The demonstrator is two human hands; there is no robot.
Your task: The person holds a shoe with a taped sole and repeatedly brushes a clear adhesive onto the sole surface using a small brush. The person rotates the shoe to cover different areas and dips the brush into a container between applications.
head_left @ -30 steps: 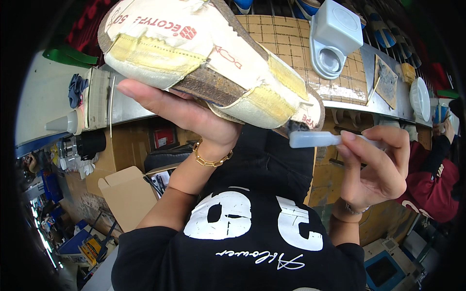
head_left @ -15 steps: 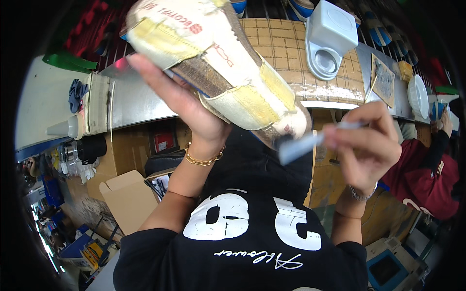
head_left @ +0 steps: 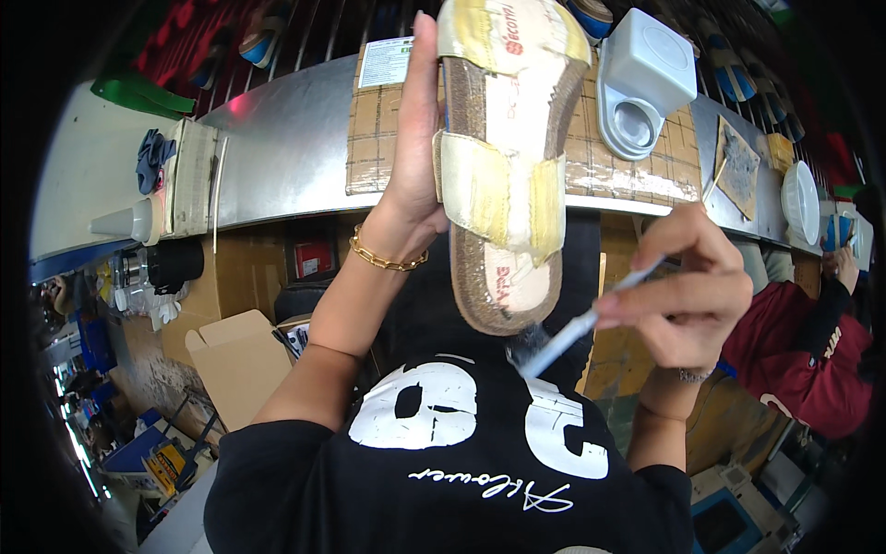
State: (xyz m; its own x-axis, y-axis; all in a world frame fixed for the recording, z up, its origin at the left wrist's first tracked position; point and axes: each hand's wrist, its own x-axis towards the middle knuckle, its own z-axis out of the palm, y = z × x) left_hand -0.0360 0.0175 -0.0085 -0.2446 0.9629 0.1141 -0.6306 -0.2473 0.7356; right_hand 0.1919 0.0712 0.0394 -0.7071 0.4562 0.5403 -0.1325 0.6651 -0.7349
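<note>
My left hand [head_left: 413, 175] holds a cream and brown sandal [head_left: 506, 157] upright by its left edge, heel end down, with its pale yellow strap across the middle. My right hand [head_left: 683, 291] grips a thin white brush [head_left: 581, 325] like a pen. The brush tip sits just below the sandal's heel, blurred with motion. A gold bracelet circles my left wrist. Both forearms rise from my black shirt with white print.
A metal workbench [head_left: 277, 157] runs across the back with a taped cardboard mat [head_left: 374, 138], a grey plastic holder [head_left: 641, 92], a white bowl [head_left: 799, 198] and a squeeze bottle [head_left: 125, 222]. A cardboard box [head_left: 235, 360] stands lower left. A person in a red sleeve [head_left: 812, 360] works at the right.
The sandal has turned from lying sideways to standing upright, heel down. My right hand has swung the brush from level to pointing down-left at the heel.
</note>
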